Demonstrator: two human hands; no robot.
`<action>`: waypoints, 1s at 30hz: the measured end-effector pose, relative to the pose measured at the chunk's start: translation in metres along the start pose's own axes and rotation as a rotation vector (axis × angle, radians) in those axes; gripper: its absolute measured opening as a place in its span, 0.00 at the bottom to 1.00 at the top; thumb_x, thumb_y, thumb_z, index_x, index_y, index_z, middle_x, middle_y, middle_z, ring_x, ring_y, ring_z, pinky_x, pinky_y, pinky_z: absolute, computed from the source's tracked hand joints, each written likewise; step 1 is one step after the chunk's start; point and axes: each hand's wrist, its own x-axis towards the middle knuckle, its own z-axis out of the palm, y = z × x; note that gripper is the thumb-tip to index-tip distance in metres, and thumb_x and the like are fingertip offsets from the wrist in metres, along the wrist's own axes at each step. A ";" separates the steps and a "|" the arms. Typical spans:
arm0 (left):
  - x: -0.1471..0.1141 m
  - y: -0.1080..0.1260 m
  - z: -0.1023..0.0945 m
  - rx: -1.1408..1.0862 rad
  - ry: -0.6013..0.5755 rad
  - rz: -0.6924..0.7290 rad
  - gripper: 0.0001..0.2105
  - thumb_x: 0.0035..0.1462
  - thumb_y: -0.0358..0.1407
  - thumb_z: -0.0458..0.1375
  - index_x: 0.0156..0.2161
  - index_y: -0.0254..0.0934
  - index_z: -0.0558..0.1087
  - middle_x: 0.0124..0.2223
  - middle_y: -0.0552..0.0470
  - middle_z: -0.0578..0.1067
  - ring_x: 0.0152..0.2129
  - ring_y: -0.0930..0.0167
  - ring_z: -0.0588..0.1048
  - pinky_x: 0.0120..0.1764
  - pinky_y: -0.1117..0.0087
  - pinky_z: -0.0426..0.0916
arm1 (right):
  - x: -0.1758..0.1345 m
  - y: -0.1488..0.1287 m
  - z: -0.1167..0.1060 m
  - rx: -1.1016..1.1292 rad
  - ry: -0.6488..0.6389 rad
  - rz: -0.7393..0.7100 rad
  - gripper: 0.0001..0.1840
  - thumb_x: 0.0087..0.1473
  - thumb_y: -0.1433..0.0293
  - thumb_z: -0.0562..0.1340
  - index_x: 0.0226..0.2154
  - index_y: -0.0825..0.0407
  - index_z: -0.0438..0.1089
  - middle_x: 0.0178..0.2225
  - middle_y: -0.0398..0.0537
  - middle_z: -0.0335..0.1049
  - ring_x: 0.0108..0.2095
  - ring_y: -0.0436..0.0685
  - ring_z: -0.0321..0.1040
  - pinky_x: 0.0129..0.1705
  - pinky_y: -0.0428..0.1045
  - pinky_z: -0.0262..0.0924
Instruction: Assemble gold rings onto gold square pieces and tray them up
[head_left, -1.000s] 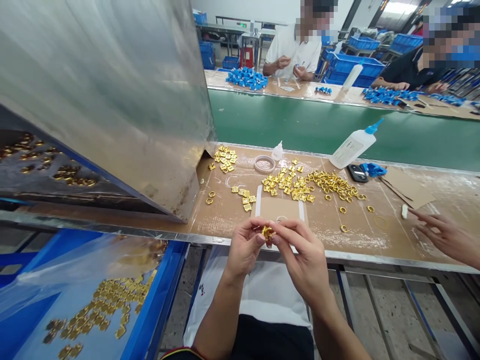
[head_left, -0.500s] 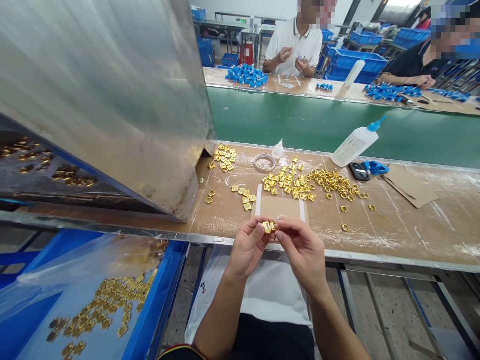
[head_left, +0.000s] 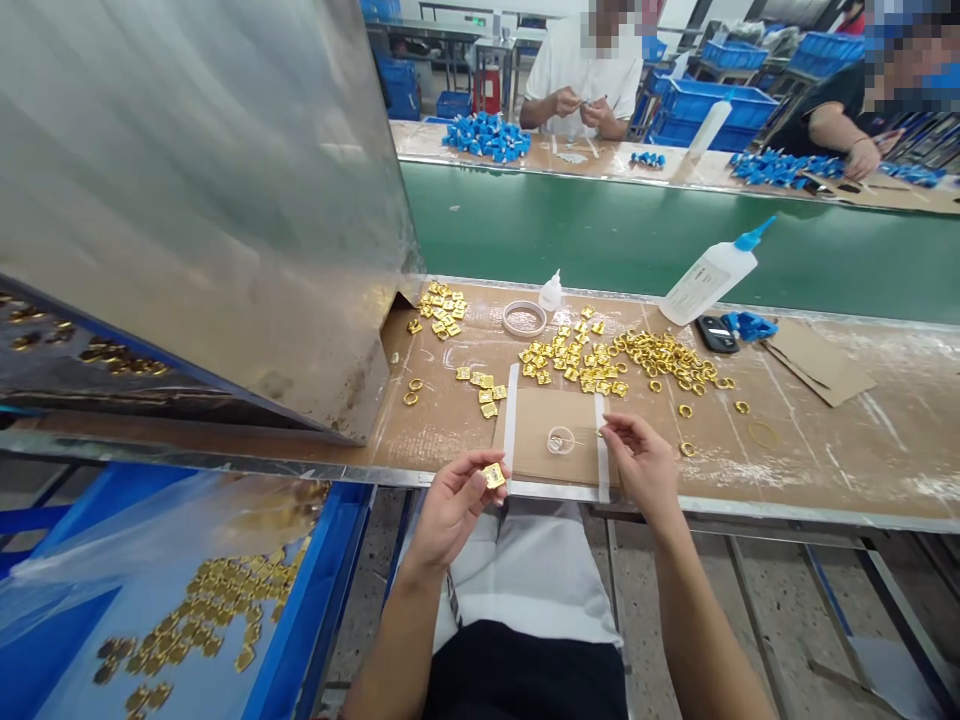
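Note:
My left hand (head_left: 450,510) is closed on a square gold metal piece (head_left: 493,476), pinched between thumb and fingers at the bench's front edge. Off to the right, my right hand (head_left: 643,462) has thumb and fingers pinched together beside a white tape strip (head_left: 602,440). Something thin may be at its fingertips, too small to name. Between the hands lies a cardboard sheet (head_left: 532,425), and on it a small round transparent dish (head_left: 560,440). Behind the sheet spread loose square gold pieces (head_left: 574,355) and a pile of gold rings (head_left: 667,360).
A tape roll (head_left: 524,318), a small dropper bottle (head_left: 550,291) and a large blue-tipped bottle (head_left: 709,283) stand farther back. At left rises a metal chute (head_left: 300,250), above a blue bin (head_left: 307,600) of gold pieces. Two people sit beyond the green belt (head_left: 562,220).
My hands have moved apart from their shared grip on the gold piece. The left keeps it, lower and to the left; the right has shifted up and right, uncovering the dish.

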 end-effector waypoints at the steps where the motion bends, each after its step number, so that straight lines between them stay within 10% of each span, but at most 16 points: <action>1: -0.001 -0.003 -0.004 0.007 0.027 -0.007 0.19 0.47 0.45 0.75 0.41 0.34 0.83 0.34 0.46 0.81 0.25 0.74 0.75 0.31 0.72 0.72 | 0.001 0.005 0.002 -0.024 -0.022 -0.004 0.16 0.59 0.56 0.64 0.37 0.52 0.76 0.30 0.49 0.77 0.30 0.56 0.74 0.34 0.52 0.71; 15: 0.018 -0.013 -0.005 0.092 -0.010 -0.002 0.19 0.41 0.41 0.78 0.39 0.35 0.82 0.35 0.46 0.82 0.25 0.72 0.80 0.30 0.73 0.76 | -0.015 0.003 0.001 -0.233 0.166 -0.147 0.07 0.62 0.68 0.62 0.40 0.50 0.77 0.42 0.54 0.75 0.29 0.54 0.71 0.30 0.51 0.70; 21: 0.029 -0.017 0.007 0.245 -0.057 0.078 0.15 0.50 0.40 0.73 0.41 0.34 0.82 0.38 0.42 0.84 0.29 0.67 0.83 0.33 0.71 0.79 | -0.032 -0.014 0.005 -0.057 -0.113 -0.113 0.09 0.62 0.68 0.64 0.45 0.48 0.76 0.32 0.47 0.78 0.27 0.54 0.71 0.30 0.50 0.70; 30: 0.030 -0.017 0.015 0.384 -0.112 0.080 0.11 0.55 0.33 0.69 0.44 0.35 0.81 0.41 0.42 0.85 0.34 0.67 0.83 0.38 0.70 0.79 | -0.020 -0.019 0.019 -0.066 -0.169 -0.216 0.10 0.63 0.72 0.63 0.39 0.43 0.81 0.32 0.46 0.76 0.33 0.56 0.72 0.36 0.52 0.68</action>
